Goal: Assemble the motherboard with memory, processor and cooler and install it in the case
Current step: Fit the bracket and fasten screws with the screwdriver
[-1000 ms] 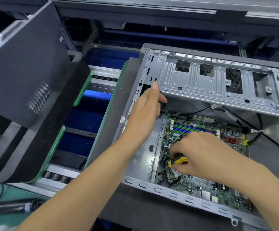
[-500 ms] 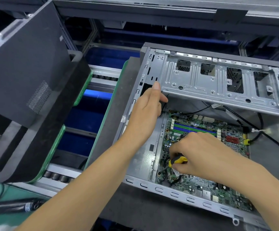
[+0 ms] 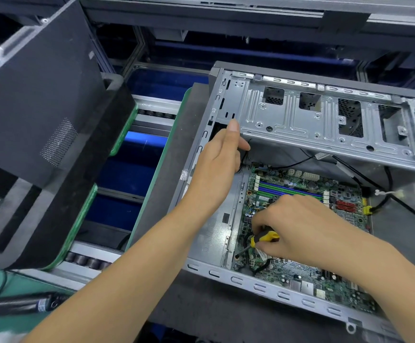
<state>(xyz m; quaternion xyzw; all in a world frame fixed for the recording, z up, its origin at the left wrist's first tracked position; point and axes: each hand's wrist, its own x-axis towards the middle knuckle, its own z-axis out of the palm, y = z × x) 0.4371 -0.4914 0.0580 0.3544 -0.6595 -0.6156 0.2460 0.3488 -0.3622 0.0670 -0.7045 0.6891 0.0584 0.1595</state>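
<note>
An open grey metal case [image 3: 270,284] lies on its side with the green motherboard [image 3: 300,271] lying flat inside it. My right hand [image 3: 298,229] grips a yellow-and-black screwdriver [image 3: 263,237] whose tip points down at the board's near left corner. My left hand [image 3: 217,169] rests on the case's left wall by the drive cage [image 3: 308,120], index finger straight, thumb out over the inside. Green and blue memory slots [image 3: 288,189] show beyond my right hand.
Black cables [image 3: 399,201] with a yellow plug run along the case's right side. A second dark case [image 3: 40,107] stands tilted at the left on a green-edged tray. A dark tool [image 3: 18,304] lies on the green bench at the lower left. A roller conveyor runs between.
None of the objects has shifted; both hands stay in place, with only a slight drift of the view.
</note>
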